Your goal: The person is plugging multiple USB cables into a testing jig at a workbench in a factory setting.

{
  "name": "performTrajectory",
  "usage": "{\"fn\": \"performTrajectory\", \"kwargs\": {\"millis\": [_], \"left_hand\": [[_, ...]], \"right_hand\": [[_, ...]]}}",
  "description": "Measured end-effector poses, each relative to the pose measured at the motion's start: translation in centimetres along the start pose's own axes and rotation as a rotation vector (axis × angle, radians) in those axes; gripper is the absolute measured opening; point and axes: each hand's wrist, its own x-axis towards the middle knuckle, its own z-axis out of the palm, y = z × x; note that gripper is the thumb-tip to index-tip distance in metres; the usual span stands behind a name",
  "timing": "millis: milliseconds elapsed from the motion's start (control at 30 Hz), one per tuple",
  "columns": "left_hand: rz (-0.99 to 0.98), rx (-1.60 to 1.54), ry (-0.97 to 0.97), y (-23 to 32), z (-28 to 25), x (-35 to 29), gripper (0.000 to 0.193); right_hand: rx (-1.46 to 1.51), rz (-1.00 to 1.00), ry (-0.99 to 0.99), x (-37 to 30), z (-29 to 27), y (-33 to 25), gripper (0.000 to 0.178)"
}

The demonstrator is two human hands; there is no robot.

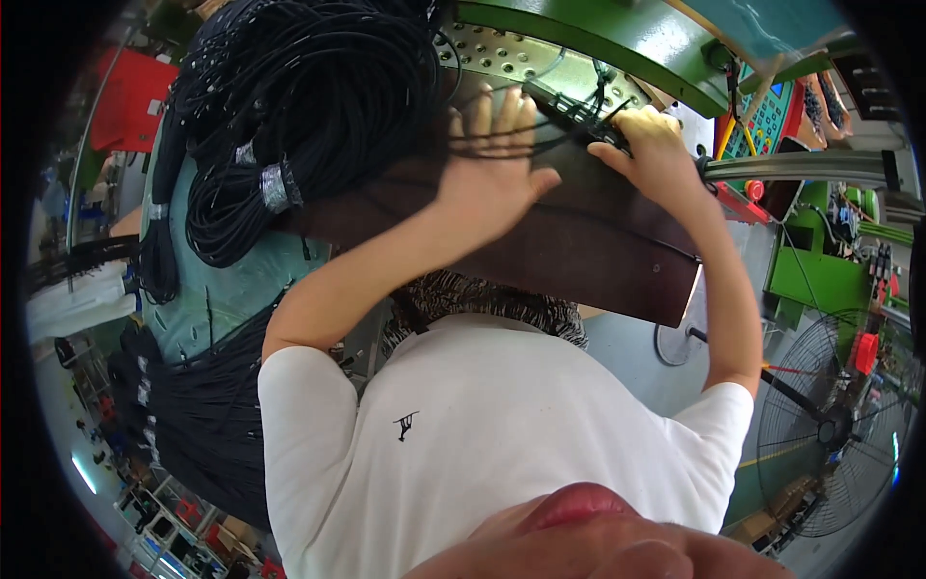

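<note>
My left hand [492,164] lies flat over the dark brown tabletop [598,261], its fingers stretched out and the thumb apart. Thin black cables [482,152] run across its fingers, somewhat blurred. To its right, my right hand [661,154] is closed, thumb and fingers bent round black cable ends [606,125] by a green machine. Exactly how many cables it grips is hidden. Beside my left hand rises a large heap of coiled black cables [318,96], bound in places with silvery ties [280,187].
The green machine [617,34] with a perforated metal plate [502,53] stands at the far side. At the right are a keypad control panel [767,121], a red button [753,190], a metal bar [801,169] and a fan [834,422]. More bundled cables [198,415] hang at the left.
</note>
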Motion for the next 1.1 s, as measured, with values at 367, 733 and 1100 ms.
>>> {"fn": "performTrajectory", "kwargs": {"millis": [367,733,1100], "left_hand": [[0.368,-0.382,0.113,-3.8,1.1,7.9,0.02],[0.411,-0.714,-0.211,-2.8,-5.1,-0.9,0.051],[-0.055,-0.174,0.219,-23.1,-10.1,-8.0,0.026]], "right_hand": [[0.354,0.431,-0.158,-0.5,-2.5,4.5,0.038],[-0.258,0.462,0.301,-17.1,-7.4,1.8,0.024],[0.452,-0.147,0.132,8.0,-4.0,-14.9,0.033]]}}
